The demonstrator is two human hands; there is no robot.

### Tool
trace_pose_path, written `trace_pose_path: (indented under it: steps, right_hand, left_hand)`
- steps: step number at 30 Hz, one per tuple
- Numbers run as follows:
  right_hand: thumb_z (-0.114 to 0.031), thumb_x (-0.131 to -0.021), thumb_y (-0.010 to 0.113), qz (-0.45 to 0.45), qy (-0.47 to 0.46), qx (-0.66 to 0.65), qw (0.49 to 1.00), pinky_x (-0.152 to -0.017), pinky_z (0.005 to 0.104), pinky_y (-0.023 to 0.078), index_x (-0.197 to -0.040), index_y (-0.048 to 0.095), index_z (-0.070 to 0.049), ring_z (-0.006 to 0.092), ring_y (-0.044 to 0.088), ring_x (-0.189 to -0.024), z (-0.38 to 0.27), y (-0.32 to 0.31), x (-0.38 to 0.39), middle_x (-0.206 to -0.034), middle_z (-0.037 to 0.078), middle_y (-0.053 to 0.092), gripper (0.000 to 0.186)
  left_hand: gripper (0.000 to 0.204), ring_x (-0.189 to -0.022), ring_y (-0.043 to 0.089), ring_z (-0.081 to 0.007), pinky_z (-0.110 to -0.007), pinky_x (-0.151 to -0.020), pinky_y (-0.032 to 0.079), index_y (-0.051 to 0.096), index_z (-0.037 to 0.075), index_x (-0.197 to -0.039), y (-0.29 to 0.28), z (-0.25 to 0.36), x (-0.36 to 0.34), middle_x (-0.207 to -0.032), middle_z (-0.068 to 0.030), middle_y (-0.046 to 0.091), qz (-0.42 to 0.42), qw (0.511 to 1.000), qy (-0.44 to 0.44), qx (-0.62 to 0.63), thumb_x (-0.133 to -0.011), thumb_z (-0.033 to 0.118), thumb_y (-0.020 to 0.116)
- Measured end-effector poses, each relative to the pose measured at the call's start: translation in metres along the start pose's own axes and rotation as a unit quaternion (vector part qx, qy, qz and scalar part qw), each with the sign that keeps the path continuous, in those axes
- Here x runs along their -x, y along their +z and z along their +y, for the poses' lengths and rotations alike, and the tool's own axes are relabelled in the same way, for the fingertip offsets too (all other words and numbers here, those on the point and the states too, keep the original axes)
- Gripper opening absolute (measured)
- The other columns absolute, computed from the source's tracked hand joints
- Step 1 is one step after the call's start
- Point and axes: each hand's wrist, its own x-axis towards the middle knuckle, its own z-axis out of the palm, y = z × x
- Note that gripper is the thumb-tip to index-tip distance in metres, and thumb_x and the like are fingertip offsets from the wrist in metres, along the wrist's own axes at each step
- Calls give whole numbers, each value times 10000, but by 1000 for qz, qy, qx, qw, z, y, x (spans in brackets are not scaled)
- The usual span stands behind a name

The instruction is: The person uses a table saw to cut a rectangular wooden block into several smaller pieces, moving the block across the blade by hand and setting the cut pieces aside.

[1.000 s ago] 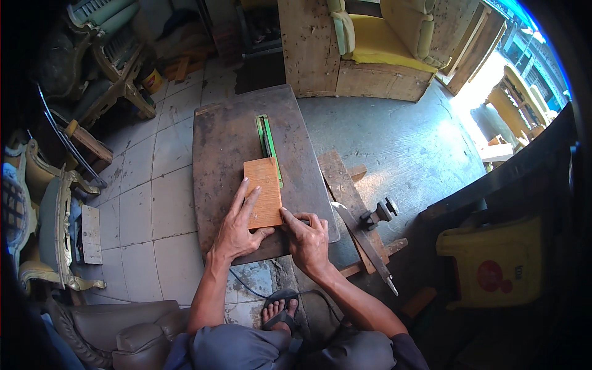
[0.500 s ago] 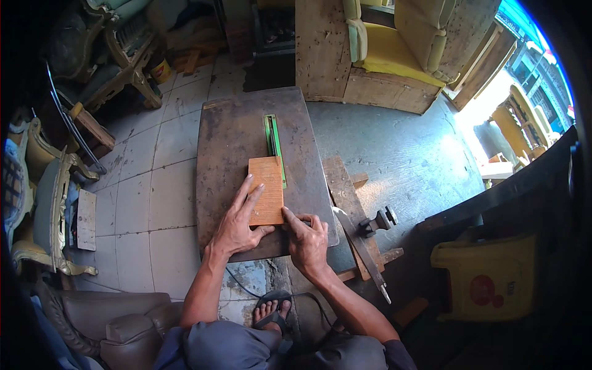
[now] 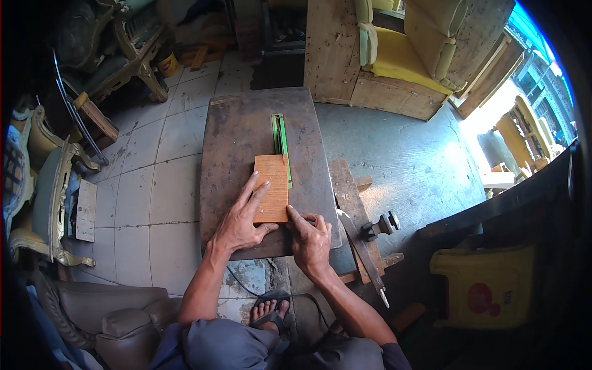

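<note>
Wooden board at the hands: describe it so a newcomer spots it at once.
Find the dark tabletop. Toward its near edge, the left hand and right hand both touch the flat rectangular board. Orange-brown and broad, it stands out from the narrow green strip it partly covers.

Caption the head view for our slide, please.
Left hand and right hand touch a wooden board partly covering a green strip.

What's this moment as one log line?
left hand: fingers on wooden board; right hand: at its near-right corner; board: overlapping green strip on dark table
</note>
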Motion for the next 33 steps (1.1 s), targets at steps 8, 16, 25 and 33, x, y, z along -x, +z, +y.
trace_pose_path:
  steps: [8,16,25,33]
  right_hand:
    - [-119,-946,776,-1,-2,4,1000,-887,424,456,-1385,753,-140,253,679,-1033,0,2,-1,-1060,72,779,440]
    - [-130,-958,772,0,0,5,1000,-883,425,458,-1388,752,-141,260,672,-1007,-1,2,-2,-1036,78,770,430]
    - [-126,-958,774,3,4,11,1000,-875,422,463,-1382,758,-149,265,668,-992,2,4,-2,-1030,79,770,425]
    - [-135,-975,769,-5,11,6,1000,-911,427,517,-1404,732,-129,282,685,-1020,1,2,-2,-1051,84,782,431]
  left_hand:
    - [1084,-1588,363,-447,-500,-1275,413,425,85,-1654,0,-4,1,-1779,-219,245,6,1000,-1,4,-737,228,983]
    - [1089,-1593,352,-450,-500,-1279,404,416,71,-1656,2,-6,1,-1775,-233,247,8,1000,4,1,-738,228,981]
    - [1085,-1591,362,-442,-493,-1276,408,421,66,-1652,3,-5,-1,-1772,-231,256,10,1000,0,5,-736,221,982]
    - [1077,-1585,371,-445,-494,-1271,417,426,80,-1653,2,-3,-1,-1772,-224,262,11,1000,3,-1,-741,229,981]
